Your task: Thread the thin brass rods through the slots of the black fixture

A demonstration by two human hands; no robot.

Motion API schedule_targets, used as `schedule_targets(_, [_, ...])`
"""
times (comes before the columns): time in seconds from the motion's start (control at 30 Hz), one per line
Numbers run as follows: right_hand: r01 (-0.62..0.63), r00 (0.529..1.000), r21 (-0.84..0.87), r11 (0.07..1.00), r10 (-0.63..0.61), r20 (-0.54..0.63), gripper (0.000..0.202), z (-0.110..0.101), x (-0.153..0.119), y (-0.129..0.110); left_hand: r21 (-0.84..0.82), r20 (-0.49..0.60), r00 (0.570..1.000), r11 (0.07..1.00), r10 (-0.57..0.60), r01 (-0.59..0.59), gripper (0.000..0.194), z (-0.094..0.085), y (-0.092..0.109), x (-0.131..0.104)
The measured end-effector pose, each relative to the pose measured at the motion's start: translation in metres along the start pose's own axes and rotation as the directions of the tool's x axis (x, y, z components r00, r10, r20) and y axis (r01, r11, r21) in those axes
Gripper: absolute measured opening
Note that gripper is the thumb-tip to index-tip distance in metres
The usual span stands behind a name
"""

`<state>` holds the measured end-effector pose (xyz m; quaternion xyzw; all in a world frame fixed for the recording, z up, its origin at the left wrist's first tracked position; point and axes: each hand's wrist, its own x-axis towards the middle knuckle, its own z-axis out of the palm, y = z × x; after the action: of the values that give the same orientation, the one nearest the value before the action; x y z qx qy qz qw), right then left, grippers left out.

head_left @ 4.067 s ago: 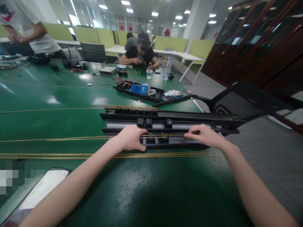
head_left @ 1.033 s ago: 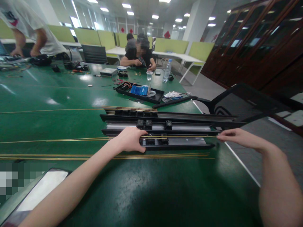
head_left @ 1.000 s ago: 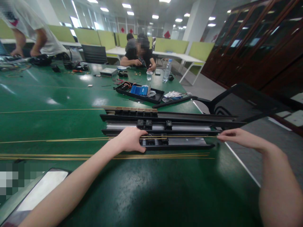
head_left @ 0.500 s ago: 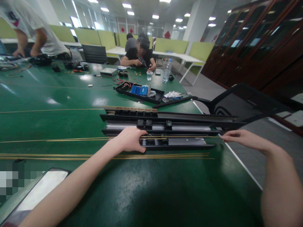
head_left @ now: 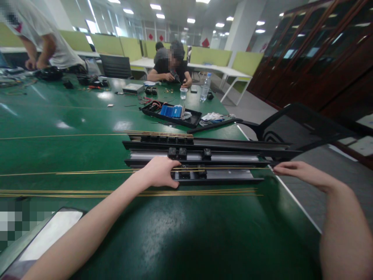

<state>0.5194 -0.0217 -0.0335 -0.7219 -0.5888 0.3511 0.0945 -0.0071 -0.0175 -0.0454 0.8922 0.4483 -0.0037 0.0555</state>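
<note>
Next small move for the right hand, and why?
I'd probably ease the right hand slightly left: it appears to pinch the end of a thin gold rod out by the table edge, past the near lip of the front rail. The left hand spans that rail, perhaps steadying it.

Count taken, centre of frame outward.
Three black channels (head_left: 227, 181) counted at centre; three dark blocks (head_left: 206, 154) tallied in the middle one, at least two in the nearest, rear ones too screened to be counted. At least two brass rods (head_left: 93, 171) noted across the nearest channel, at least three in the lower bundle (head_left: 58, 190). One left hand (head_left: 160, 171), one right hand (head_left: 294, 170) recorded; one bottle (head_left: 205, 87), one cup (head_left: 183, 93) logged, upper centre.
</note>
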Motion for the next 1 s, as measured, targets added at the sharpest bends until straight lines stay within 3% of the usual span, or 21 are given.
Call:
schedule_targets(0.1, [-0.027,0.998,0.184,0.983,0.036,-0.048,0.035,0.005,0.006,0.019,-0.004,0.003,1.0,1.0,-0.004,0.004,0.066,0.0,0.0,0.0])
schedule_targets(0.2, [-0.059,0.985,0.461,0.886,0.125,-0.115,0.021,0.018,0.014,0.038,-0.01,-0.001,1.0,1.0,-0.001,0.001,0.067,-0.001,0.001,0.0])
schedule_targets(0.27, [-0.041,0.959,0.591,0.805,0.198,-0.204,0.014,0.032,0.02,0.048,-0.015,0.001,1.0,1.0,-0.005,0.005,0.067,-0.001,0.001,0.0])
schedule_targets(0.4, [0.051,0.876,0.659,0.75,0.283,-0.39,0.012,0.05,0.028,0.055,-0.02,0.015,1.0,1.0,-0.014,0.014,0.069,-0.001,0.001,0.0])
schedule_targets(0.47, [0.101,0.797,0.679,0.727,0.349,-0.492,0.012,0.048,0.03,0.053,-0.013,0.02,1.0,1.0,-0.022,0.022,0.07,-0.001,0.001,0.0])
schedule_targets(0.57, [0.214,0.619,0.671,0.71,0.433,-0.656,0.009,0.031,0.035,0.042,-0.008,0.022,0.999,1.0,-0.03,0.03,0.07,0.0,0.0,0.0])
schedule_targets(0.63, [0.305,0.497,0.626,0.718,0.441,-0.747,0.009,0.019,0.038,0.024,-0.011,0.018,1.0,1.0,-0.025,0.025,0.069,-0.001,0.0,0.0])
schedule_targets(0.7, [0.393,0.412,0.555,0.734,0.399,-0.819,0.012,0.018,0.038,-0.005,-0.015,0.015,1.0,1.0,-0.019,0.019,0.068,-0.002,0.001,0.0])
schedule_targets(0.8, [0.511,0.384,0.382,0.77,0.193,-0.903,0.02,0.051,0.028,-0.066,-0.017,0.027,0.999,1.0,-0.026,0.026,0.068,-0.003,0.002,0.0])
schedule_targets(0.83, [0.567,0.412,0.184,0.803,-0.083,-0.907,0.025,0.069,0.021,-0.088,-0.016,0.03,0.999,0.999,-0.031,0.032,0.069,-0.003,0.002,0.0])
schedule_targets(0.87, [0.62,0.463,-0.04,0.784,-0.406,-0.787,0.028,0.09,0.013,-0.109,-0.014,0.031,0.999,0.999,-0.036,0.037,0.069,-0.003,0.002,0.0])
schedule_targets(0.9, [0.662,0.51,-0.113,0.741,-0.556,-0.656,0.022,0.112,0.005,-0.128,-0.011,0.031,0.999,0.999,-0.04,0.041,0.07,-0.003,0.002,0.0])
schedule_targets(0.93, [0.702,0.515,-0.166,0.692,-0.655,-0.553,0.015,0.132,-0.002,-0.144,-0.008,0.029,0.999,0.999,-0.042,0.043,0.07,-0.003,0.002,0.001])
schedule_targets(1.0, [0.777,0.435,-0.372,0.507,-0.861,-0.264,0.012,0.164,-0.012,-0.167,-0.007,0.024,0.999,0.999,-0.036,0.036,0.069,-0.003,0.002,0.001])
